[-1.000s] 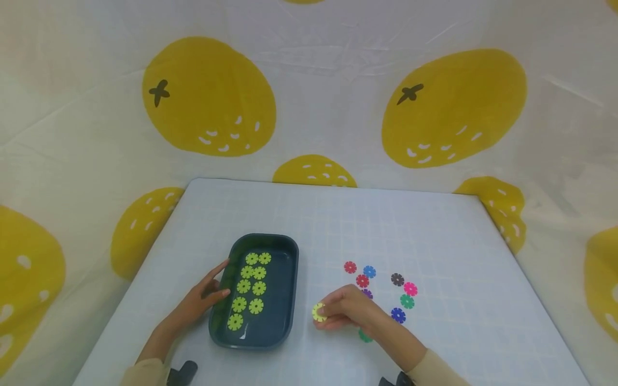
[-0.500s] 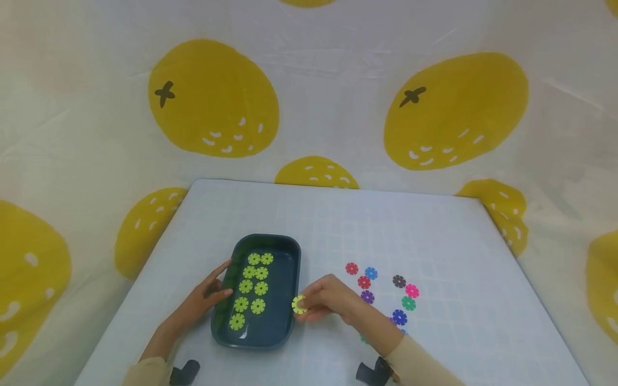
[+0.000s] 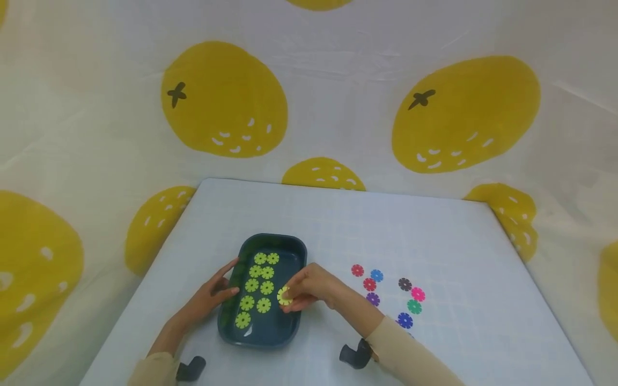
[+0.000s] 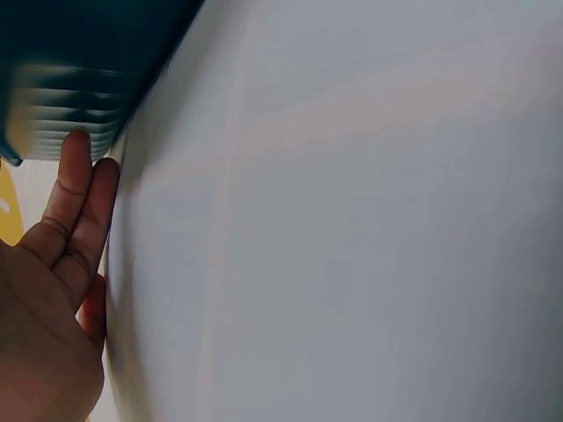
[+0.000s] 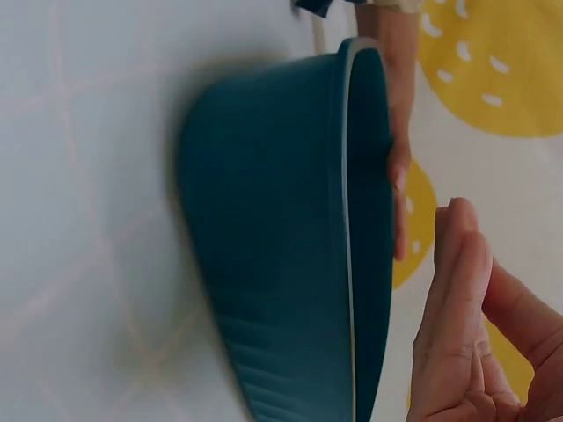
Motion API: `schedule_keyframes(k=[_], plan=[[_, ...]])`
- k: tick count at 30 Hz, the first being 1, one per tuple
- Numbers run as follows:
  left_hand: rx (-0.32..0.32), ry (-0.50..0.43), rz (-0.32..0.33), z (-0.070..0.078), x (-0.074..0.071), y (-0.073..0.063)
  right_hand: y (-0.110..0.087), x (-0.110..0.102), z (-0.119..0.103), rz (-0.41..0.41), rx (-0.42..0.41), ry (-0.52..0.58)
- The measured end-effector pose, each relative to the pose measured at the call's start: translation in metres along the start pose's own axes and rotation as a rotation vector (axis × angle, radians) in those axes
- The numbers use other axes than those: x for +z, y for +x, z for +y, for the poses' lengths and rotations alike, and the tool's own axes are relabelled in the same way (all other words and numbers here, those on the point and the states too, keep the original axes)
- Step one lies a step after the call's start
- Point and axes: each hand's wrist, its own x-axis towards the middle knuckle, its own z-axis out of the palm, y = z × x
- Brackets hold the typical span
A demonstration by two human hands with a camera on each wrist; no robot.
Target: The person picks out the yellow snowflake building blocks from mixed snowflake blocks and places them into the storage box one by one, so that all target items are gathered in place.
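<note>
A dark teal tray (image 3: 263,341) stands on the table, with several yellow-green notched discs (image 3: 252,285) lying in it in two rough columns. My right hand (image 3: 309,287) pinches one more yellow-green notched disc (image 3: 284,296) between thumb and fingers, over the tray's right part. In the right wrist view that hand (image 5: 466,334) is above the tray's rim, and the disc is hidden. My left hand (image 3: 210,295) rests its straight fingers against the tray's left side. The left wrist view shows those fingers (image 4: 79,189) against the ribbed outer wall.
Right of the tray, loose notched discs in red (image 3: 357,270), light blue (image 3: 376,275), purple (image 3: 372,299), black (image 3: 404,284), pink (image 3: 418,294), green (image 3: 414,306) and dark blue (image 3: 405,320) lie on the white table (image 3: 458,257). A cloth with yellow fruit shapes hangs behind.
My right hand has carried the pinched disc leftward from the table, across the tray's right rim, to above the tray. The left hand keeps its place at the tray's side.
</note>
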Motion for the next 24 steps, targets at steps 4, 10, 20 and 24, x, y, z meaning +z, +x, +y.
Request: schedule_keyframes(k=[4, 10, 20, 24], plan=[[-0.009, 0.006, 0.002, 0.003, 0.0, -0.001, 0.008, 0.005, -0.007, -0.037, -0.001, -0.017], [-0.015, 0.006, 0.004, 0.005, 0.0, -0.002, 0.019, 0.014, -0.013, -0.1, 0.008, -0.065], [-0.013, 0.02, 0.012, 0.005, 0.001, -0.001, 0.037, 0.029, -0.008, -0.144, 0.007, -0.089], [0.003, 0.016, 0.009, 0.005, 0.001, -0.002, 0.041, 0.035, -0.005, -0.139, 0.027, -0.106]])
